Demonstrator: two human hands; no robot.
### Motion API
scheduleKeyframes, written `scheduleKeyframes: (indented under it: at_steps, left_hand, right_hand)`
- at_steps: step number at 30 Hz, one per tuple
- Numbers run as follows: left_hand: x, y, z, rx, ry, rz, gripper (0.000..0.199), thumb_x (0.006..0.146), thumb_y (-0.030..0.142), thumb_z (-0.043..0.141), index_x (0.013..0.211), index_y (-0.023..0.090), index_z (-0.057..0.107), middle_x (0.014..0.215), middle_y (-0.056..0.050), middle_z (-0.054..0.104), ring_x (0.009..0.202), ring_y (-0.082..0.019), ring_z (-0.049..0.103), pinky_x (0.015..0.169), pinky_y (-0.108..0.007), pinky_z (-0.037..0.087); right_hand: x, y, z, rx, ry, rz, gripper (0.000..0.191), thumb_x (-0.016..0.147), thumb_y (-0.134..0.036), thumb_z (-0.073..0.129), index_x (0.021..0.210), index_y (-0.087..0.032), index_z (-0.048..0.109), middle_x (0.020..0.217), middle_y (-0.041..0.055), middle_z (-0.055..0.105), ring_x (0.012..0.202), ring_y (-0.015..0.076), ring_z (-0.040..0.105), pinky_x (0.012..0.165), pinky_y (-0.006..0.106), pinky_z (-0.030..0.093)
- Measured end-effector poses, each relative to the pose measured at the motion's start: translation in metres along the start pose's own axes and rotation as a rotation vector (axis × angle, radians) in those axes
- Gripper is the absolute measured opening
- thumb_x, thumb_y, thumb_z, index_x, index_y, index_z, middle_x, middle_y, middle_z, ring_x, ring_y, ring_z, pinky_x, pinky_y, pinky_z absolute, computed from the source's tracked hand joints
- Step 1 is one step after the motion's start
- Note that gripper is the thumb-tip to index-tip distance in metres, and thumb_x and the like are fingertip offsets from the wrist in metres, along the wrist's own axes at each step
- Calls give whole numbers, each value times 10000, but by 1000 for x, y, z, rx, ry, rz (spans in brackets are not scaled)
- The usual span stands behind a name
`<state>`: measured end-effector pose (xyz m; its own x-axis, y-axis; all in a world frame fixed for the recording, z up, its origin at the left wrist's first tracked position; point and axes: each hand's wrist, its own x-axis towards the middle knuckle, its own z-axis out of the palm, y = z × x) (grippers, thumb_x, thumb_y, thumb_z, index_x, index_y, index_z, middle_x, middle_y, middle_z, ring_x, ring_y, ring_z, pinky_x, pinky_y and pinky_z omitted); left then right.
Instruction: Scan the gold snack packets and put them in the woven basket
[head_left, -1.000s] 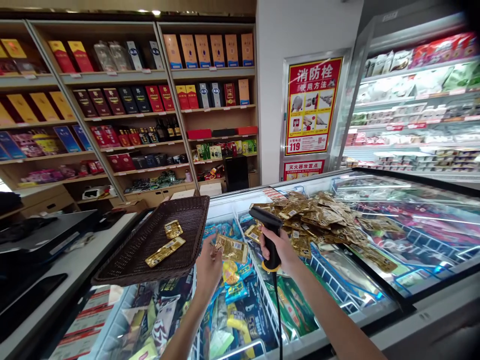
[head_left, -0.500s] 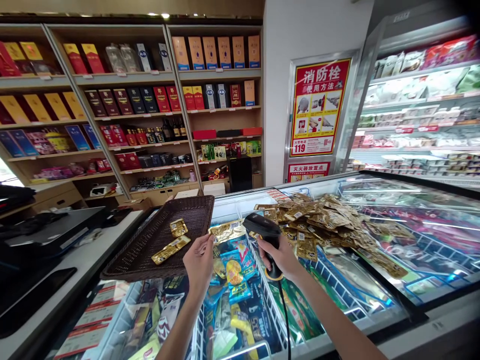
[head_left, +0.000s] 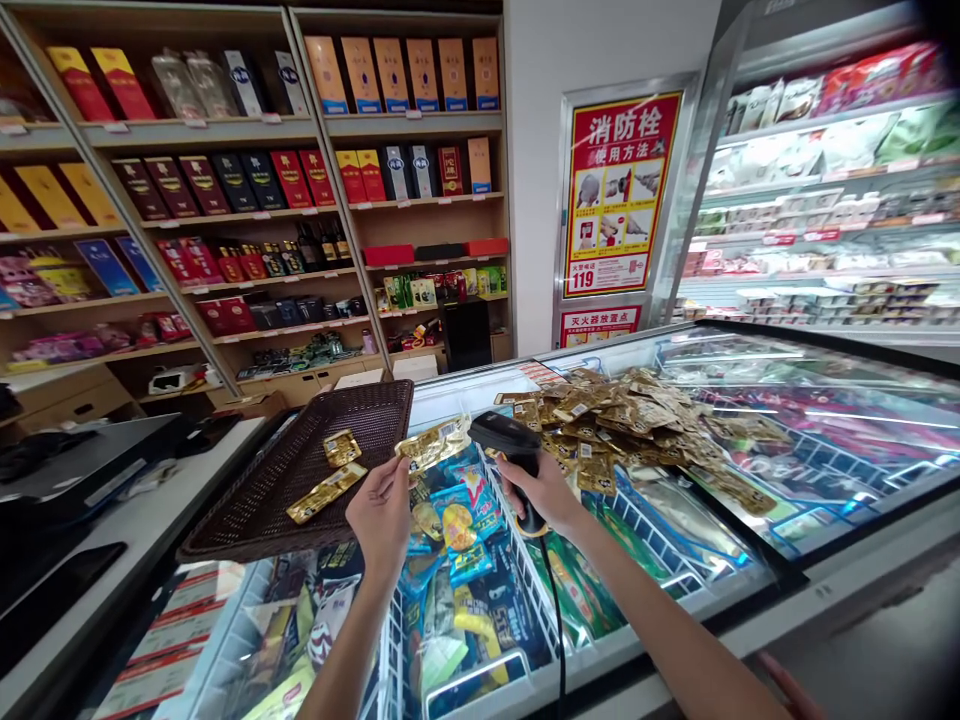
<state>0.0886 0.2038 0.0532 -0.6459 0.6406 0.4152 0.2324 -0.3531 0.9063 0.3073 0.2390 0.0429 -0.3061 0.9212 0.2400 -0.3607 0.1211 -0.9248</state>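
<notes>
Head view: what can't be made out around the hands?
All in the head view:
Sachet in left hand: print too small to read.
Scanner handle: covered by right hand.
Sachet pile: lower layers hidden by upper ones.
Left forearm, right forearm: cut off by the bottom edge.

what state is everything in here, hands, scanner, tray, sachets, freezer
left hand, pinching a gold sachet
gold sachet, held up in the air
right hand, gripping a barcode scanner
barcode scanner, held, cord hanging down
brown woven tray, holding two sachets
sachet pile, heaped on the freezer glass
freezer glass, closed on the right, left section open
</notes>
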Motion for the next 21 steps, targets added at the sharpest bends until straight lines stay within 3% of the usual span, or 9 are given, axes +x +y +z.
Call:
scheduleKeyframes:
  at_steps: [9,17,21]
  left_hand:
    - [1,2,5,-50,14,8,409,688,499,815,889,143,779,804,-66,791,687,-240,757,730,-381,650]
    - [8,8,-3,-133,50,-5,400,703,491,814,896,144,768,792,-53,780,706,-235,754,766,-399,660]
    - [16,8,-12,-189,72,10,382,705,495,821,874,158,755,788,-39,772,703,-231,753,757,-410,672]
  right_hand:
    - [8,-20,9,9,-6,10,477,754,-581,809,581,-195,590,437,-40,533,321,91,457,332,221,373]
    - [55,-65,49,-15,-115,-49,428,803,-509,777,580,-186,607,424,-28,537,335,102,463,348,226,389]
    - [61,-70,64,-27,-139,-61,412,786,-505,776,588,-182,612,448,-21,554,339,94,458,349,218,385]
